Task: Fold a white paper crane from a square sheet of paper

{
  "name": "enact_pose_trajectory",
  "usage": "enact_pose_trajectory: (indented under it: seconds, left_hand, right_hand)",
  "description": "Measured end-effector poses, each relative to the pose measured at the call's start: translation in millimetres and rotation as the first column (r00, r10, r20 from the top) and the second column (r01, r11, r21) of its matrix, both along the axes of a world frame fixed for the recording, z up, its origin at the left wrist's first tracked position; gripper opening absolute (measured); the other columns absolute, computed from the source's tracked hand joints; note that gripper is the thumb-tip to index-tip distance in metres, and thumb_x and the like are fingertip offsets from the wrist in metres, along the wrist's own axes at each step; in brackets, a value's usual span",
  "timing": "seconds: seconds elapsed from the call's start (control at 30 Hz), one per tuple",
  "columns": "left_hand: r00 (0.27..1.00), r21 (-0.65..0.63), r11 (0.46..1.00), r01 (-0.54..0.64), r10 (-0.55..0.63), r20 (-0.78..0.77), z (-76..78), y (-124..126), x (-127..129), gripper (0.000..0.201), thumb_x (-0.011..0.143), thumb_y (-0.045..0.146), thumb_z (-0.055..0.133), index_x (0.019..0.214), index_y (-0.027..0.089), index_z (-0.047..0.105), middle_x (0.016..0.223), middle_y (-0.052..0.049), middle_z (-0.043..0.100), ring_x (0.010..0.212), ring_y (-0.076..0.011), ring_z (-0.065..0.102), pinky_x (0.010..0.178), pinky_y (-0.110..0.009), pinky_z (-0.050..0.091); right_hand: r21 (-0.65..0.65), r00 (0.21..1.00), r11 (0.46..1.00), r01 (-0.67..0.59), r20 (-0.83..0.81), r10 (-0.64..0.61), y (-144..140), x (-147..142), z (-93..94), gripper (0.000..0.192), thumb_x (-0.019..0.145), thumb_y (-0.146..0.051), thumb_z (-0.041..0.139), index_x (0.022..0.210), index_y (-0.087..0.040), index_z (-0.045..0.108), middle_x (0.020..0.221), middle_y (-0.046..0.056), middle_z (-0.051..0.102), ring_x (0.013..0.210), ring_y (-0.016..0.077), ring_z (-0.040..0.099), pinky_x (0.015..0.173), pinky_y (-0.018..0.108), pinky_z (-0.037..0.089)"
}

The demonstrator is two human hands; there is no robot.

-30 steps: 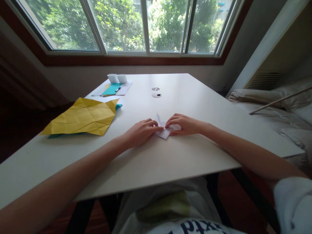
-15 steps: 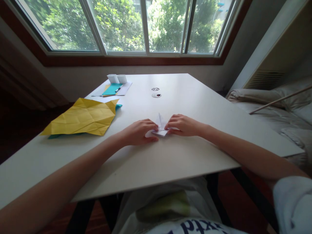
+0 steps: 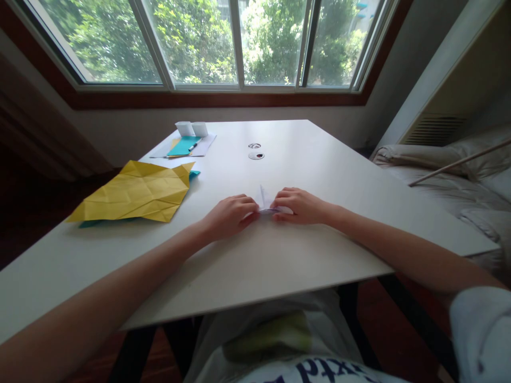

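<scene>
A small folded white paper [image 3: 265,201] stands between my hands on the white table, with a thin pointed flap rising from its back. My left hand [image 3: 233,215] pinches its left side, thumb and fingers brought together at the edge. On the other side, my right hand [image 3: 297,205] grips the right edge between thumb and fingers. Much of the paper's lower part is hidden behind my fingertips. Both wrists rest low over the tabletop.
A creased yellow sheet [image 3: 136,194] lies at the left over a teal sheet [image 3: 195,174]. Farther back are two white folded paper pieces [image 3: 184,128], a teal paper [image 3: 183,145] and a pen [image 3: 194,146]. Round inserts [image 3: 256,156] sit in the white table [image 3: 255,266].
My left thumb has moved up from the tabletop to the paper's edge. The front flap that pointed toward me has been lifted and no longer shows flat.
</scene>
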State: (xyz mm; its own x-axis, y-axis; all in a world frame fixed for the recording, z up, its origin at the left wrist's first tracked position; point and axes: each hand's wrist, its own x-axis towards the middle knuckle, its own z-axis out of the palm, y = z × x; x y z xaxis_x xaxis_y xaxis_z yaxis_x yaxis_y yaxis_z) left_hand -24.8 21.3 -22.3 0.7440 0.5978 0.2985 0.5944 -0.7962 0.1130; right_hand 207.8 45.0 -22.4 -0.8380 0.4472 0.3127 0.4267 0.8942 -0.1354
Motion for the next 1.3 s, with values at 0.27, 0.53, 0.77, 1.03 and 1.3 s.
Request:
enact_pose_trajectory:
  seconds: [0.27,0.53,0.77,1.03,1.3]
  left_hand:
    - [0.974,-0.159,0.978,-0.136,0.161,0.157,-3.5,4.5,7.1,0.02,0.085,0.027,0.045,0.081,0.018,0.062,0.081,-0.004,0.065,0.082,-0.0189,0.057,0.076,-0.03,0.043]
    - [0.932,-0.177,0.943,-0.282,0.313,0.184,-7.2,0.0,11.8,0.021,0.083,0.026,0.048,0.104,0.021,0.046,0.092,-0.001,0.067,0.088,-0.0192,0.06,0.088,-0.044,0.033]
    - [0.973,-0.022,0.975,-0.222,0.223,0.061,-5.7,-3.3,12.2,0.02,0.087,0.019,0.043,0.087,0.023,0.063,0.09,-0.003,0.066,0.093,-0.021,0.056,0.086,-0.042,0.031]
    - [0.972,0.124,0.992,-0.009,0.038,-0.233,7.9,-16.6,14.6,0.028,0.087,0.009,0.039,0.103,0.017,0.061,0.102,-0.009,0.066,0.1,-0.0211,0.057,0.087,-0.036,0.037]
    - [0.958,0.029,0.996,0.087,-0.076,-0.276,10.6,-11.3,2.0,0.047,0.08,0.001,0.035,0.119,0.02,0.053,0.119,-0.007,0.06,0.104,-0.0181,0.058,0.086,-0.032,0.042]
  right_hand:
    - [-0.107,0.976,0.982,0.157,-0.137,-0.171,1.3,-7.4,-5.9,0.024,0.087,-0.031,0.048,0.077,-0.017,0.064,0.074,0.005,0.065,0.078,0.0166,0.056,0.074,0.029,0.041]
    - [-0.173,0.94,0.952,0.252,-0.19,-0.283,-1.3,-11.5,-6.4,0.016,0.081,-0.026,0.057,0.094,-0.02,0.064,0.082,0.002,0.069,0.082,0.0174,0.058,0.077,0.031,0.041]
    - [-0.108,0.962,0.97,0.219,-0.141,-0.233,-0.7,-11.5,-9.4,0.017,0.084,-0.022,0.054,0.097,-0.023,0.066,0.086,0.003,0.068,0.085,0.0165,0.056,0.079,0.03,0.038]
    - [-0.021,0.969,0.973,0.23,-0.082,-0.231,-2.3,-11.4,-10.0,0.021,0.087,-0.025,0.049,0.093,-0.021,0.069,0.091,0.006,0.066,0.089,0.0175,0.053,0.079,0.029,0.038]
    - [0.023,0.977,0.977,0.211,0.025,-0.212,-2.9,-10.7,-10.3,0.032,0.092,-0.025,0.039,0.116,-0.027,0.06,0.1,0.008,0.061,0.09,0.0192,0.051,0.08,0.033,0.036]
